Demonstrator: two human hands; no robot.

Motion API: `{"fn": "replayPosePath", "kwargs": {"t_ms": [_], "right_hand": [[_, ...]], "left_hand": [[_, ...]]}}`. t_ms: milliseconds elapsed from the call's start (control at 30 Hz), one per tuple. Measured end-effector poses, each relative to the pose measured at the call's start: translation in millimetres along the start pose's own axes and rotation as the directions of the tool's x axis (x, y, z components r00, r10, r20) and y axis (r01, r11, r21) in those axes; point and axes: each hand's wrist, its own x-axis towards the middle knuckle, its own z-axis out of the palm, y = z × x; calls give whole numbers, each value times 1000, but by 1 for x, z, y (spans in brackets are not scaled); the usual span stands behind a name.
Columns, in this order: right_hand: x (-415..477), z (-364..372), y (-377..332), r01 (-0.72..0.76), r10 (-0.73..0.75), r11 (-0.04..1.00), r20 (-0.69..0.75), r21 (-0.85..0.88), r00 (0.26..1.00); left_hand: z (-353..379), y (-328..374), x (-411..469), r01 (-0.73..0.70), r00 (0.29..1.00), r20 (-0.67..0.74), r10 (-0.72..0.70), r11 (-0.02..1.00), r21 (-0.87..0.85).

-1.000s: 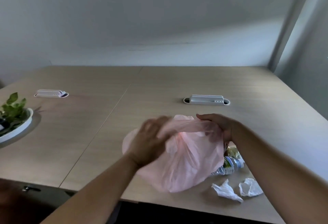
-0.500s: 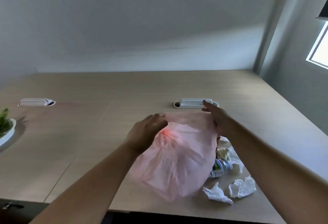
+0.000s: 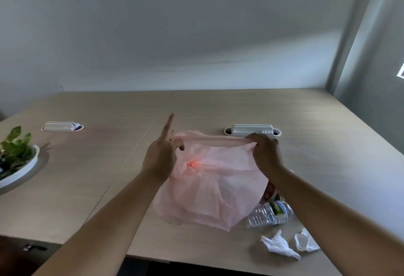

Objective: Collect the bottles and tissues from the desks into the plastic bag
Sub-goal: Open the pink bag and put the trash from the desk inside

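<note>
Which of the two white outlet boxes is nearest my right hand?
The right-hand box, just beyond your right hand; the other box sits far left.

a: what's the person wearing? trying to work it out from the head view

b: honestly it's just skin. the bare left hand (image 3: 160,157) and the bare right hand (image 3: 265,155) are both uncovered from fingertips to wrist

a: sleeves though?

b: the bare left forearm (image 3: 105,221) and the bare right forearm (image 3: 328,221) stay uncovered right down to the bottom edge of the shot, so i can't tell what top is worn

a: nails, marks, anything?

b: too soft and dim to tell. slim fingers, smooth wrists, and the arms get wider toward the frame edge. that's all of the body the camera catches
</note>
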Motion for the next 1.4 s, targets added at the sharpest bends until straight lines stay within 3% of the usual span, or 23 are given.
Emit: {"fn": "replayPosePath", "kwargs": {"t_ms": [167,233,300,367,467,600,667,733,933,1133,1267,1400], "right_hand": [[18,14,-12,-62,29,982,179,180,983],[24,19,-15,-117,3,963,423,244,906],[29,17,-11,-144,0,970,589,197,808],[37,7,-2,-155,48,975,534,158,844],[45,-11,25,-75,97,995,398,-71,912],[32,-18,71,35,289,877,584,-479,758],[22,-14,88,28,375,837,610,-547,698],[13,-11,98,4,388,834,593,-551,706],[20,-9,100,-71,316,897,520,-437,793],[71,-33,37,-142,235,964,472,-224,850],[54,6,1,-326,195,940,635,95,747],[-5,77,8,-603,298,781,749,166,592]], "left_hand": [[1,-11,-10,107,993,40,-112,989,99],[1,-7,-7,183,981,30,-190,969,168],[4,-5,-1,240,964,63,-257,949,204],[11,-2,5,274,945,130,-300,944,184],[25,1,13,309,919,204,-338,937,163],[47,5,22,319,892,283,-353,934,159],[54,5,26,327,877,324,-354,935,135],[59,5,29,333,865,360,-350,936,112],[75,4,35,379,829,416,-372,923,71],[78,12,43,415,849,371,-377,909,-27],[75,26,48,388,881,349,-320,910,-144],[71,36,44,335,915,308,-261,916,-220]]}}
